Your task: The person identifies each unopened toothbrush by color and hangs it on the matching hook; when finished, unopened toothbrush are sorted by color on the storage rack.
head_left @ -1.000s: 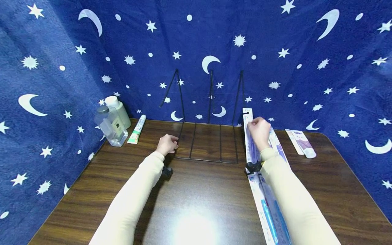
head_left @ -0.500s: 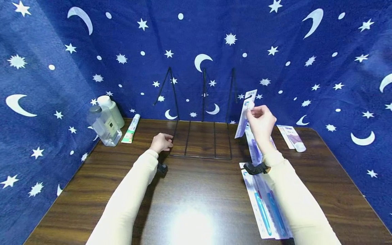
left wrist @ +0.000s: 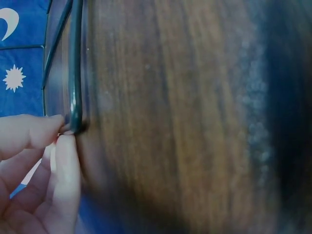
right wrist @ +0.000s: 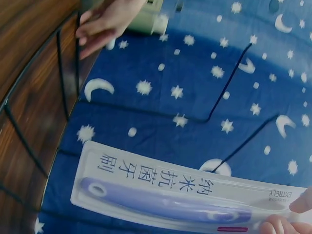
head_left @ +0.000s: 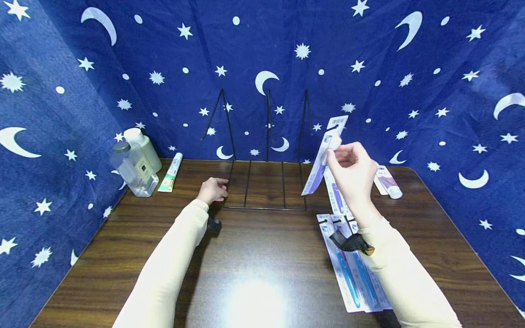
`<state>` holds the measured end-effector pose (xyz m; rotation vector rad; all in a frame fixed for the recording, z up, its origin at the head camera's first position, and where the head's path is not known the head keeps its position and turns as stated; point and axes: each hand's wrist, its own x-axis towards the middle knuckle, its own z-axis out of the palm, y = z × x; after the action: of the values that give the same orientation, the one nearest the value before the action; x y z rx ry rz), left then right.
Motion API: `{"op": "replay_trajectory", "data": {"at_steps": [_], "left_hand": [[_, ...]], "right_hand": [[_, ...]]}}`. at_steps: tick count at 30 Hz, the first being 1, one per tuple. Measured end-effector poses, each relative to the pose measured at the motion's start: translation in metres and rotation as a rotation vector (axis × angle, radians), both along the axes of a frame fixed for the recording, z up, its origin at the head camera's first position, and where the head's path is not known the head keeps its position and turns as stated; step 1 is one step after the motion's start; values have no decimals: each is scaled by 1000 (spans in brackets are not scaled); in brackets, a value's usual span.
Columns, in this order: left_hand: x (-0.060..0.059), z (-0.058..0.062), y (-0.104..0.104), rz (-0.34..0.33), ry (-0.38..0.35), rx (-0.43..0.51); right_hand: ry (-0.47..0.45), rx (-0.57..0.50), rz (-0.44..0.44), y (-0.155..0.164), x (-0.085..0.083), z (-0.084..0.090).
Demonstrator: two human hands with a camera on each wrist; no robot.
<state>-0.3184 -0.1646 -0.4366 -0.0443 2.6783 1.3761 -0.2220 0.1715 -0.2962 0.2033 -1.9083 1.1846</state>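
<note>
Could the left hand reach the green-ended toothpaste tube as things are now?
Probably yes: nothing visible stands between the left hand and the toothpaste tube, though that hand's fingers seem to pinch the black wire rack and might need to let go first.

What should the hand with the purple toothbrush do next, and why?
Maybe bring the packet to a bare prong of the wire rack: the right hand grips it below its hanging slot, and the left hand holds the rack.
</note>
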Motion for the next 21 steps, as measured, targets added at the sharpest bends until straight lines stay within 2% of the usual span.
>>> {"op": "replay_trajectory", "data": {"at_steps": [4, 8, 13, 21], "left_hand": [[0, 1, 0, -1, 8, -18], [-2, 2, 1, -3, -3, -3], [-3, 2, 1, 9, -1, -5], [-2, 0, 0, 19, -15, -4]], "right_hand": [[46, 24, 59, -16, 12, 0], [70, 103, 118, -38, 16, -4], [104, 203, 195, -64, 10, -12], [127, 249, 224, -84, -4, -23]]}}
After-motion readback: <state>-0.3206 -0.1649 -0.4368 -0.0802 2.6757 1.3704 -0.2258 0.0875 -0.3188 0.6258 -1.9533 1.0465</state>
